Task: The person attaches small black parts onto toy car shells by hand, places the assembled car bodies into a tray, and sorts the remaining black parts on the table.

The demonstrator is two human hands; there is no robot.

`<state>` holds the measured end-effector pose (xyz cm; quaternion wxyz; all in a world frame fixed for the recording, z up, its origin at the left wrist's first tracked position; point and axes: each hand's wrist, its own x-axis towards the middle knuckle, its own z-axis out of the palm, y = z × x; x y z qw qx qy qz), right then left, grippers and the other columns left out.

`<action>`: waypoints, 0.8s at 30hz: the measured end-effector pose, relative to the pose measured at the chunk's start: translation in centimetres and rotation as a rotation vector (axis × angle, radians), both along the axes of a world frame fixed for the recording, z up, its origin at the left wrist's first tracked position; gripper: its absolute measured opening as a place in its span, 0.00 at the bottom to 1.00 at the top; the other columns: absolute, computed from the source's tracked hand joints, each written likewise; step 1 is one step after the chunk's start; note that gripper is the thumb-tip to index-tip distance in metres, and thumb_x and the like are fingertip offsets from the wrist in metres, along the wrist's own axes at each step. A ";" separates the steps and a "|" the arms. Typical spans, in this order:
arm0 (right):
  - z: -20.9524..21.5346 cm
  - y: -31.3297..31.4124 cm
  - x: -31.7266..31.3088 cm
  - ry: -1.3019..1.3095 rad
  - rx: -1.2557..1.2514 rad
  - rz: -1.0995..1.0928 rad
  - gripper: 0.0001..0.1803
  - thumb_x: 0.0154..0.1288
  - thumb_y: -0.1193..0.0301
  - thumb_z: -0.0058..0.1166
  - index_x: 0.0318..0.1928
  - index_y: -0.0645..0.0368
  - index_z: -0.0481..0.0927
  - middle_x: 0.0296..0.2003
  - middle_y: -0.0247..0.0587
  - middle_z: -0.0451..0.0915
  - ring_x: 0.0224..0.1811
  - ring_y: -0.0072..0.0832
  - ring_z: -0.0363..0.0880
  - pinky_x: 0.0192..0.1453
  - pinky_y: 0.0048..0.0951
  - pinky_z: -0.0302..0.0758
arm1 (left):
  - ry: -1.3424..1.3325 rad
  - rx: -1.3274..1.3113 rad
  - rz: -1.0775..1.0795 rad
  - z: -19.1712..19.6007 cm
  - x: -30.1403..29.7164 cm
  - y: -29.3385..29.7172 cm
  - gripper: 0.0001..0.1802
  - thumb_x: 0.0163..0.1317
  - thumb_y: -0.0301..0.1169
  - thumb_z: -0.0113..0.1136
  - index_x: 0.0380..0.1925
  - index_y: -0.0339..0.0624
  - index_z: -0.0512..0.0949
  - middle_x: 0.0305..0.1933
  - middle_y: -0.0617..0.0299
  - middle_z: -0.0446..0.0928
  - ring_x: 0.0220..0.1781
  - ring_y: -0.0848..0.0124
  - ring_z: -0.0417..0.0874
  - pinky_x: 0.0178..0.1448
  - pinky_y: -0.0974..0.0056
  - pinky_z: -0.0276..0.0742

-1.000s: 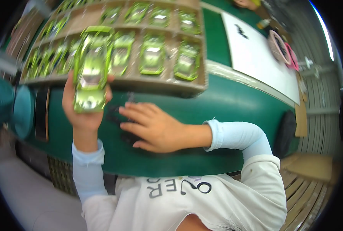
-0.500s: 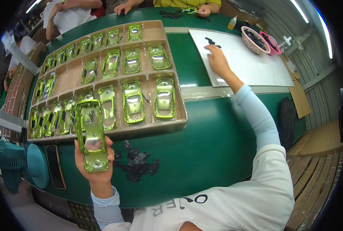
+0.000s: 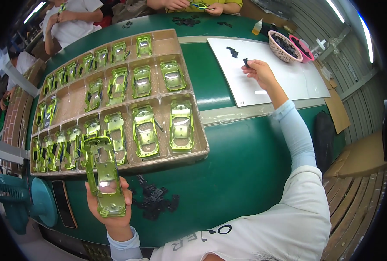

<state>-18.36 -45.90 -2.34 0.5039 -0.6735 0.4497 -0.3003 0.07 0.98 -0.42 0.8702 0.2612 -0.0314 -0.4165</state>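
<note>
My left hand [image 3: 111, 213] is closed round the lower end of a shiny green toy car body [image 3: 108, 174], held up in front of the tray's near edge. Over the white board [image 3: 271, 93], my right hand [image 3: 261, 74] pinches a small black plastic part [image 3: 245, 62] between thumb and fingertips. Further black parts [image 3: 232, 51] lie on the board just left of that hand. A compartment tray [image 3: 67, 96] to the left carries several green car bodies [image 3: 181, 124] in rows. Beside my left hand, a heap of small black parts [image 3: 155, 201] rests on the green table.
Behind the board stand a pale pink basket [image 3: 285, 45] of black parts, a darker pink basket [image 3: 305, 48] and a small bottle [image 3: 257, 28]. A phone [image 3: 65, 203] and a teal fan [image 3: 43, 200] are at the left. Across the table [image 3: 237, 143], two people handle green parts.
My right hand has picked up a black part from the board and drawn back toward the right with it. My left hand still holds the car body. The view has shifted slightly.
</note>
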 end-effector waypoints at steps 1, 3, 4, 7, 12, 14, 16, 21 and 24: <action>0.9 2.3 0.2 -0.197 0.155 0.056 0.08 0.62 0.72 0.45 0.35 0.65 0.73 0.28 0.43 0.78 0.26 0.22 0.75 0.29 0.20 0.73 | -0.005 -0.025 0.001 -0.2 -0.2 0.0 0.34 0.63 0.53 0.32 0.47 0.28 0.64 0.33 0.35 0.70 0.17 0.55 0.73 0.20 0.62 0.71; 2.0 5.6 0.0 -0.436 0.347 0.174 0.07 0.63 0.73 0.44 0.37 0.64 0.72 0.27 0.43 0.78 0.23 0.21 0.75 0.25 0.18 0.73 | -0.008 -0.008 -0.019 -0.5 -0.4 -0.4 0.33 0.63 0.53 0.32 0.47 0.29 0.64 0.33 0.35 0.70 0.17 0.55 0.73 0.20 0.62 0.71; 2.3 6.9 -0.3 -0.481 0.382 0.238 0.07 0.63 0.73 0.43 0.38 0.64 0.71 0.26 0.42 0.77 0.21 0.20 0.74 0.24 0.17 0.73 | -0.007 0.007 -0.041 -0.5 -0.5 -0.7 0.32 0.63 0.52 0.32 0.47 0.30 0.64 0.33 0.35 0.70 0.17 0.55 0.73 0.20 0.62 0.71; 3.3 11.6 -0.3 -0.590 0.502 0.318 0.08 0.64 0.73 0.43 0.38 0.64 0.72 0.23 0.35 0.75 0.20 0.18 0.72 0.23 0.16 0.71 | -0.018 -0.001 -0.100 -0.9 -1.0 -1.1 0.31 0.63 0.51 0.32 0.46 0.30 0.64 0.33 0.35 0.71 0.19 0.55 0.74 0.21 0.62 0.72; 5.1 17.8 -0.1 -0.747 0.688 0.428 0.11 0.63 0.74 0.43 0.44 0.67 0.72 0.26 0.35 0.74 0.25 0.19 0.72 0.30 0.18 0.73 | -0.046 0.026 -0.162 -1.1 -1.5 -1.4 0.30 0.64 0.50 0.32 0.44 0.28 0.66 0.34 0.35 0.71 0.21 0.55 0.75 0.24 0.63 0.74; 5.8 19.5 0.1 -0.791 0.827 0.470 0.14 0.63 0.75 0.42 0.47 0.69 0.70 0.29 0.37 0.74 0.27 0.21 0.72 0.36 0.19 0.74 | -0.055 0.001 -0.187 -1.1 -1.4 -1.6 0.30 0.64 0.49 0.32 0.45 0.28 0.67 0.35 0.35 0.71 0.22 0.54 0.76 0.25 0.62 0.75; 5.4 20.6 0.1 -0.792 0.847 0.557 0.15 0.61 0.77 0.43 0.48 0.70 0.70 0.31 0.39 0.74 0.29 0.23 0.73 0.39 0.21 0.75 | -0.063 -0.064 -0.233 -1.1 -1.7 -1.6 0.30 0.64 0.48 0.32 0.47 0.28 0.66 0.36 0.34 0.71 0.23 0.53 0.77 0.26 0.61 0.76; 5.5 23.2 0.7 -0.646 0.656 0.711 0.15 0.57 0.80 0.48 0.46 0.69 0.71 0.34 0.47 0.77 0.31 0.27 0.79 0.39 0.24 0.77 | 0.098 -0.052 -0.475 -0.2 -2.7 -2.7 0.29 0.65 0.47 0.32 0.56 0.34 0.59 0.41 0.32 0.70 0.27 0.50 0.79 0.29 0.60 0.78; 6.3 24.7 1.4 -0.593 0.595 0.749 0.11 0.55 0.80 0.52 0.41 0.68 0.74 0.34 0.45 0.78 0.32 0.27 0.78 0.39 0.24 0.77 | 0.146 -0.106 -0.600 0.3 -3.7 -3.4 0.27 0.65 0.45 0.31 0.56 0.35 0.60 0.44 0.38 0.71 0.35 0.49 0.79 0.28 0.59 0.79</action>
